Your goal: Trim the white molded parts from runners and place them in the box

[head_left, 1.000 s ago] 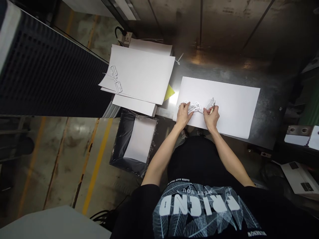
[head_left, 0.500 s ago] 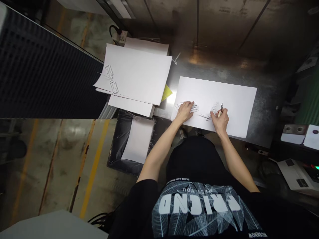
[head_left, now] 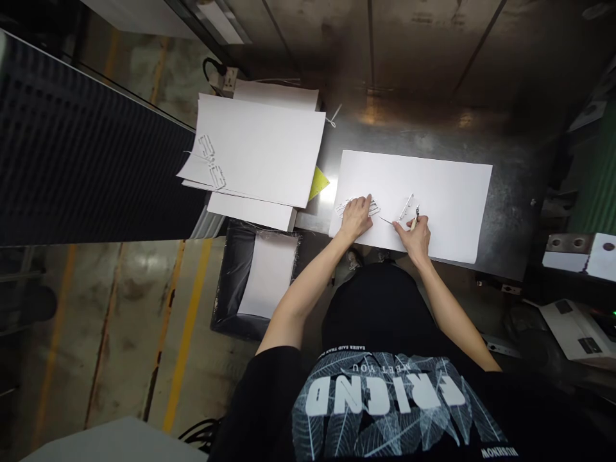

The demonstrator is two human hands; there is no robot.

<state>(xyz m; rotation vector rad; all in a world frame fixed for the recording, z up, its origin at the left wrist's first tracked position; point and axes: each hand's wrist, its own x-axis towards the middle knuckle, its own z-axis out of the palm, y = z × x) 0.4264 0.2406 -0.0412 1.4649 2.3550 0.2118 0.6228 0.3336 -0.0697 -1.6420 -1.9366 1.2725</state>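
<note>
A white sheet (head_left: 443, 192) lies on the metal table. On its left part, my left hand (head_left: 356, 216) rests flat with fingers stretched out, over a thin slotted piece (head_left: 374, 207) that it partly covers. My right hand (head_left: 418, 239) is closed around a slim tool (head_left: 416, 219) with a pale handle and metal tip; its exact kind cannot be told. Its thumb and fingertip reach to the thin joint between the slotted piece and its other half (head_left: 405, 208), which stands tilted, nearly edge-on. A similar slotted piece (head_left: 212, 162) lies on the paper stack.
At left on the table is a stack of white sheets (head_left: 264, 147), a yellow card (head_left: 318, 183) poking out from under it. A white tie (head_left: 333, 117) lies behind. Below the stack, a black-lined bin (head_left: 226, 289) holds white paper. A dark grille panel (head_left: 96, 147) stands at far left.
My right hand has moved a little left, and the right half of the slotted piece has tipped from a flatter slant to nearly edge-on. My left hand stays in place.
</note>
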